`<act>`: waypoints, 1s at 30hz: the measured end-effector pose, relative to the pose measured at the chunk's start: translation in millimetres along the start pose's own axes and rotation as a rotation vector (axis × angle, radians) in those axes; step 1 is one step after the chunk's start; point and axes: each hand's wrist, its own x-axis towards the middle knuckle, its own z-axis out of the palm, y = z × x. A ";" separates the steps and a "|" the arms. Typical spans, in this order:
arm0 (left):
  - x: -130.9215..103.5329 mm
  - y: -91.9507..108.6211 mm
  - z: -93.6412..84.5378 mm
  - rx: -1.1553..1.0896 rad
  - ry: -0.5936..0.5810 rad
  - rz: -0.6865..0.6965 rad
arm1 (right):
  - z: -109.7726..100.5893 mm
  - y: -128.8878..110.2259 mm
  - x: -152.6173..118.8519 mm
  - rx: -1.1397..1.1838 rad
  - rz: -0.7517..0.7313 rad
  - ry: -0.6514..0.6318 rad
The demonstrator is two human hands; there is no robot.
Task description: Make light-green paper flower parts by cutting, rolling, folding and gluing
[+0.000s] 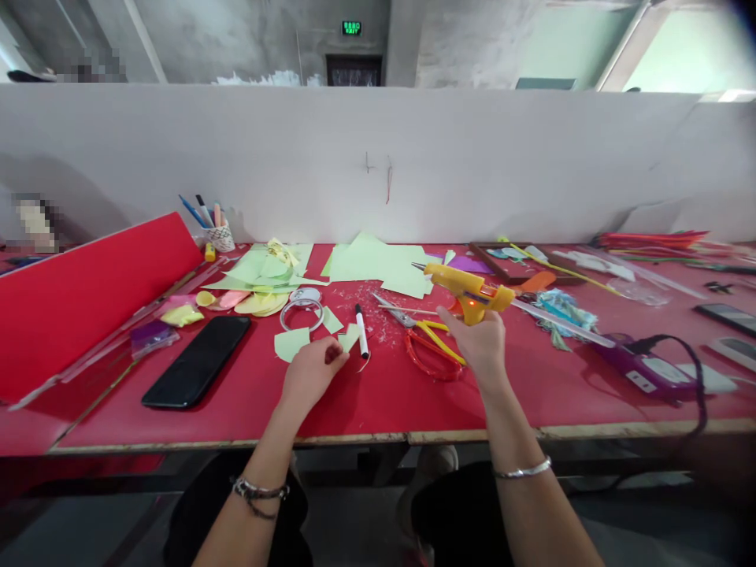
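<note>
My right hand (481, 346) is wrapped round a yellow glue gun (469, 285), with a glue stick out of its back and its nozzle pointing left. My left hand (316, 368) rests low over the table, fingers pressed together at a small pale green paper piece (350, 337). Another green piece (291, 344) lies beside that hand. A black and white marker (361, 332) is just right of it. Behind sits a tape roll (302, 314). Between my hands are scissors (437, 339) with yellow handles and a red-handled tool (426, 364).
A black phone (198, 362) and a red board (88, 307) are at left. Green paper sheets (378, 264) and a pen cup (220, 236) stand behind. At right are a purple power strip (650, 374) with a cable, blue yarn (564, 311) and a tray (516, 272).
</note>
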 end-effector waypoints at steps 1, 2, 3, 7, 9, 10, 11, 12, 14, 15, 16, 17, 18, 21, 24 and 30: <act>0.6 -2.6 -0.2 -0.087 0.028 -0.014 | 0.2 -1.6 -1.5 -0.019 0.035 0.000; 1.2 -4.8 -0.1 -0.181 0.054 -0.026 | 0.6 -4.1 -3.7 -0.035 0.075 -0.005; 1.7 -6.6 0.3 -0.269 0.074 -0.034 | 1.4 -7.6 -6.2 -0.030 0.103 -0.032; 3.3 -10.6 2.5 -0.526 0.118 -0.076 | 6.1 -23.0 -17.3 0.110 0.134 -0.227; 3.8 -11.8 3.3 -0.553 0.148 -0.099 | 8.8 -26.9 -21.1 0.171 0.151 -0.301; 4.0 -12.4 3.5 -0.550 0.163 -0.108 | 10.0 -27.5 -22.4 0.186 0.156 -0.323; 4.0 -12.8 3.7 -0.542 0.177 -0.116 | 11.0 -27.2 -23.4 0.188 0.157 -0.337; 4.0 -13.1 3.8 -0.532 0.190 -0.122 | 11.7 -26.4 -24.0 0.182 0.154 -0.341; 3.6 -12.9 3.8 -0.517 0.213 -0.126 | 12.3 -24.1 -25.0 0.155 0.153 -0.347; 3.2 -12.4 3.7 -0.511 0.219 -0.125 | 12.2 -23.0 -25.6 0.138 0.156 -0.350; 2.7 -11.7 3.5 -0.507 0.221 -0.122 | 12.1 -22.0 -26.2 0.125 0.158 -0.360; 2.2 -10.8 3.2 -0.500 0.222 -0.115 | 11.9 -20.9 -27.0 0.120 0.154 -0.377; 1.7 -9.9 2.9 -0.487 0.222 -0.106 | 11.8 -19.9 -27.8 0.123 0.142 -0.398; 0.3 -7.3 2.1 -0.418 0.241 -0.064 | 13.3 -16.4 -30.3 0.137 0.082 -0.447; -0.2 -5.9 2.2 -0.371 0.265 -0.024 | 16.8 -14.1 -32.1 0.079 0.053 -0.432; 0.8 -5.2 3.4 -0.369 0.308 0.097 | 19.6 -22.1 -36.0 0.058 0.096 -0.460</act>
